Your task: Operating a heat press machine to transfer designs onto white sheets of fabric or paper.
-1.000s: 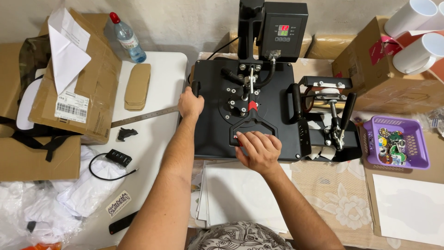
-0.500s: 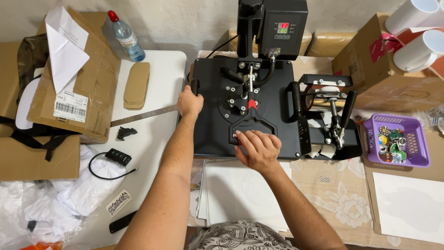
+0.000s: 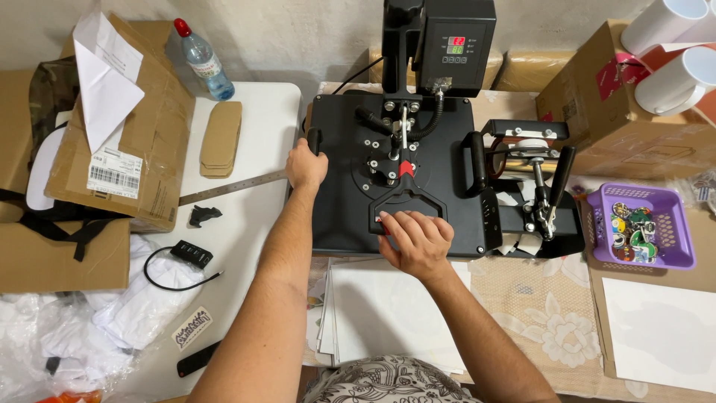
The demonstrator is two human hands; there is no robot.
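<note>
Heat press sits mid-table, likely heavy, rigid metal. Left hand clenched round side knob; right hand grasping front handle. Best holds: those two.

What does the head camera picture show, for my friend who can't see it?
A person leans over a black heat press, the left hand gripping its left edge and the right hand on the front handle. Stacked white sheets lie in front, with cardboard boxes to the left and a purple basket to the right.
</note>
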